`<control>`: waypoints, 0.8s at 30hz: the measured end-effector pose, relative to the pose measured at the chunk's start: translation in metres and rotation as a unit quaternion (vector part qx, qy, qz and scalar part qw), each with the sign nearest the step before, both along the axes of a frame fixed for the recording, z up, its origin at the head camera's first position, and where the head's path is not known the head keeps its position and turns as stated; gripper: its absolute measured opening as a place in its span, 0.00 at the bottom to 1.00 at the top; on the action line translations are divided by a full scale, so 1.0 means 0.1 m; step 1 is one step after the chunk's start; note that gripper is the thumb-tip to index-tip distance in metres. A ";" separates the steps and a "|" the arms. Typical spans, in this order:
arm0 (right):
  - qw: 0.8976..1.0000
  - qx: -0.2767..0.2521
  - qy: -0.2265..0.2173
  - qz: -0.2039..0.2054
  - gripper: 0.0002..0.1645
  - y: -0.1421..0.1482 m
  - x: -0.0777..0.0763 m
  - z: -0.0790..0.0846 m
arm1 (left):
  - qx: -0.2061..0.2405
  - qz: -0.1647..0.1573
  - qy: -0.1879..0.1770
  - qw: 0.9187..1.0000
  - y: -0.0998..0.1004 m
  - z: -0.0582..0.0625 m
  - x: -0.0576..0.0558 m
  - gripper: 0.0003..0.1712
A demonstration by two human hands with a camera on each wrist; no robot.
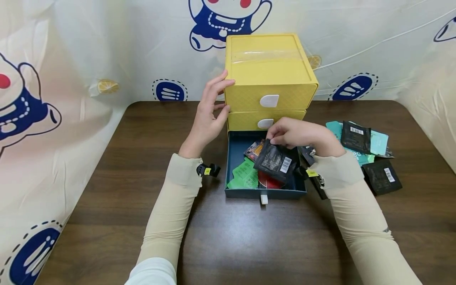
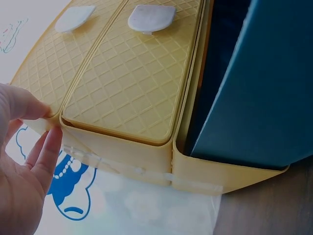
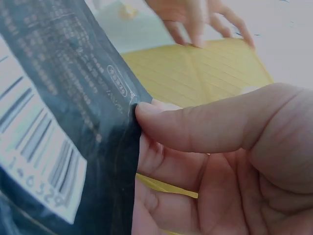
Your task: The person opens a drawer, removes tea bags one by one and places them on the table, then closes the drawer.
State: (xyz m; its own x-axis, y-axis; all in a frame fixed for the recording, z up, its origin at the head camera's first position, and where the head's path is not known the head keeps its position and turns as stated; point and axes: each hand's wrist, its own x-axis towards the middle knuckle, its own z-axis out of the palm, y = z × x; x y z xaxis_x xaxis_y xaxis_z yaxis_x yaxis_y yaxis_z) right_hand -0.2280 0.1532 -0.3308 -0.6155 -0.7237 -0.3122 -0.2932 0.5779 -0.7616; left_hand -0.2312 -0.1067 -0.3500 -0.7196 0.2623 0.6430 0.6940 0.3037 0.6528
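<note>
Pinched by its edge in my right hand (image 1: 297,134) is a black packet (image 1: 273,161) with a white barcode label, held over the pulled-out dark blue drawer (image 1: 233,192). The right wrist view shows the thumb (image 3: 190,128) pressing the packet's edge against the fingers. My left hand (image 1: 213,111) rests with its fingertips on the left side of the yellow drawer box (image 1: 263,73), near its front edge. In the drawer lie green packets (image 1: 246,174), a red item (image 1: 269,181) partly hidden under the black packet, and a colourful packet (image 1: 251,152).
On the table right of the drawer lies a pile of black and teal packets, among them a black one (image 1: 382,177) and a teal one (image 1: 379,143). A printed white curtain (image 1: 142,51) hangs behind the brown table (image 1: 228,241). A white pull tab (image 1: 264,199) sticks out from the drawer front.
</note>
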 end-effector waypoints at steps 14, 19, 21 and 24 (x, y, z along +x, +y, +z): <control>0.988 0.040 0.009 -0.146 0.12 0.93 0.13 0.21 | -0.007 0.007 -0.013 1.000 -0.02 0.02 -0.01 0.29; 0.978 0.047 -0.017 -0.202 0.12 1.36 0.19 0.06 | -0.007 0.006 -0.017 1.000 -0.02 0.01 0.00 0.29; 0.975 0.056 -0.017 -0.214 0.12 1.51 0.20 0.00 | -0.006 0.007 -0.017 1.000 -0.03 0.01 -0.01 0.29; 0.971 0.058 -0.026 -0.230 0.09 1.71 0.19 -0.08 | -0.005 0.008 -0.017 1.000 -0.04 0.00 -0.01 0.29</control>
